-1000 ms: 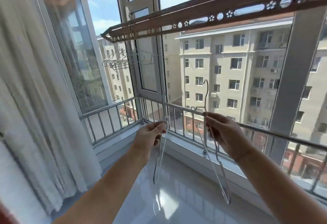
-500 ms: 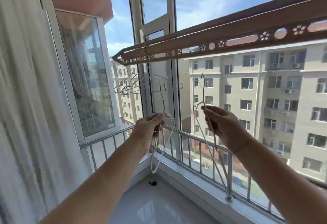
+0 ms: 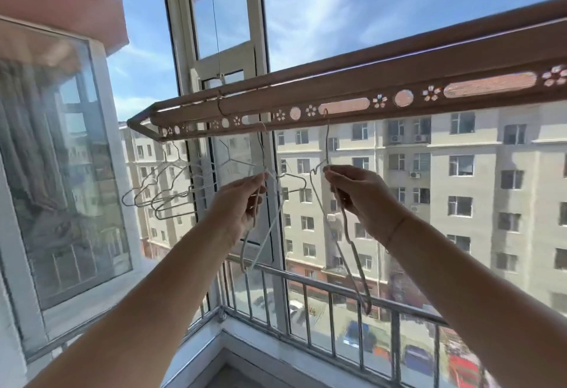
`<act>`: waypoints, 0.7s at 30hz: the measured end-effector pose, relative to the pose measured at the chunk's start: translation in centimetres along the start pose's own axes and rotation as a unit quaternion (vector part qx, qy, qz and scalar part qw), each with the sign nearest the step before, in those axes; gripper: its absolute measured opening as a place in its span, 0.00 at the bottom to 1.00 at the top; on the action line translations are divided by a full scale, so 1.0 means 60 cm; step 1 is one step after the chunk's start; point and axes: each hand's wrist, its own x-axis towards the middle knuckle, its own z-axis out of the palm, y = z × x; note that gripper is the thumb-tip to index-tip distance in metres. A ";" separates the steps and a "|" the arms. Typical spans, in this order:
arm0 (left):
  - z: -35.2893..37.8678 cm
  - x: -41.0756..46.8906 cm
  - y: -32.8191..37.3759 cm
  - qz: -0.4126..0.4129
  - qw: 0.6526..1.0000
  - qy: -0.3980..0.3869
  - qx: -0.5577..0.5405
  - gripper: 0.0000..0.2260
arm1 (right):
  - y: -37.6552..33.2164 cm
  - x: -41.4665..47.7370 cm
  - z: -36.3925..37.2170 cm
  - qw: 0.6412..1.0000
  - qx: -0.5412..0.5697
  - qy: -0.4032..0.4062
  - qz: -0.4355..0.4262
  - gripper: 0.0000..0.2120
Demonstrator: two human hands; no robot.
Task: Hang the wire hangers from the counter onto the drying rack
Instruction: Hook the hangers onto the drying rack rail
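A brown drying rack (image 3: 383, 80) with flower-shaped and oval holes runs across the upper view. My left hand (image 3: 242, 200) pinches the neck of a thin wire hanger (image 3: 260, 243), whose hook reaches up to the rack's lower edge. My right hand (image 3: 359, 197) grips a second wire hanger (image 3: 349, 240); its hook tip sits at an oval hole in the rack. Both hangers dangle edge-on below the hands. Several wire hangers (image 3: 165, 194) hang from the rack's left end.
A metal railing (image 3: 310, 280) lines the window below the hands. White window frames (image 3: 260, 50) stand behind the rack, and a thin cord (image 3: 214, 19) holds the rack up. An open glass pane (image 3: 61, 173) is at the left.
Both hands have risen from near the railing up to the rack, carrying a hanger each. The view has tilted upward, and the hanger hooks now reach the rack's lower edge.
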 end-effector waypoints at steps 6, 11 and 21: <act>-0.032 0.126 0.015 0.000 0.999 -0.032 -0.021 0.08 | 0.027 0.092 0.062 0.999 -0.020 0.033 -0.021 0.10; -0.043 0.201 0.002 0.001 0.997 -0.070 -0.017 0.06 | 0.047 0.140 0.085 0.998 -0.037 0.054 -0.027 0.10; -0.037 0.254 -0.035 -0.016 0.993 -0.104 -0.046 0.05 | 0.085 0.158 0.088 0.996 -0.058 0.073 0.006 0.11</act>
